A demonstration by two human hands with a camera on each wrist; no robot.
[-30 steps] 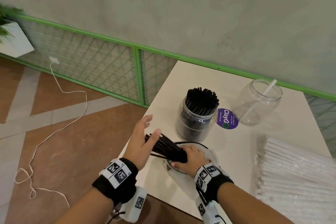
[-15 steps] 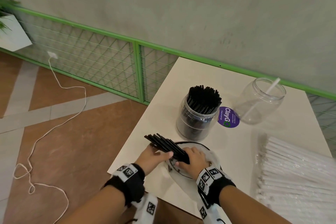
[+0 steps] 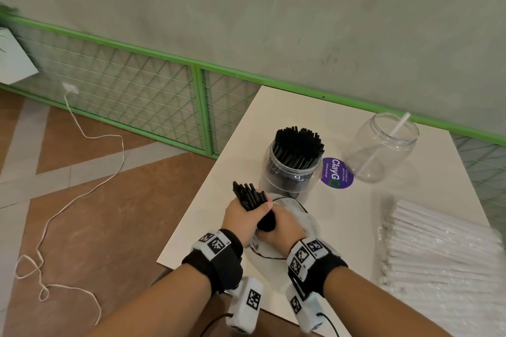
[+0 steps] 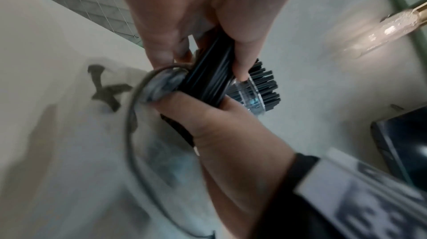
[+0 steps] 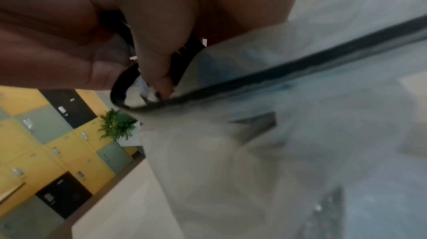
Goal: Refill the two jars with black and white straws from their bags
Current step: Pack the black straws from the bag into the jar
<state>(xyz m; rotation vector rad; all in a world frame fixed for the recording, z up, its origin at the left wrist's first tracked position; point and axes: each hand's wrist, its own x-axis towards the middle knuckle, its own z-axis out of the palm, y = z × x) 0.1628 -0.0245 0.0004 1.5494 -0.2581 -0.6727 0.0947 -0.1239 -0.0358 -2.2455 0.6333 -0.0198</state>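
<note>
My left hand (image 3: pixel 253 209) grips a bundle of black straws (image 3: pixel 247 194) near its middle, and the free ends point up and to the left. My right hand (image 3: pixel 279 230) holds the bundle's lower end at the mouth of the clear bag (image 3: pixel 306 223), which lies on the white table (image 3: pixel 273 112). In the left wrist view both hands wrap the black straws (image 4: pixel 208 82). The right wrist view shows the bag's black rim (image 5: pixel 289 65) below my fingers. Just behind stands a jar (image 3: pixel 293 172) packed with black straws. To its right a clear jar (image 3: pixel 380 150) holds one white straw (image 3: pixel 383 145).
A clear pack of white straws (image 3: pixel 443 252) lies at the table's right side. A purple round sticker (image 3: pixel 337 172) sits between the jars. A green mesh fence (image 3: pixel 153 101) runs along the wall. A white cord (image 3: pixel 82 194) trails over the tiled floor left of the table.
My left hand dropped from open above the bundle to gripping it. The bundle tilted more upright and rose partly out of the bag. My right hand stayed at the bag mouth.
</note>
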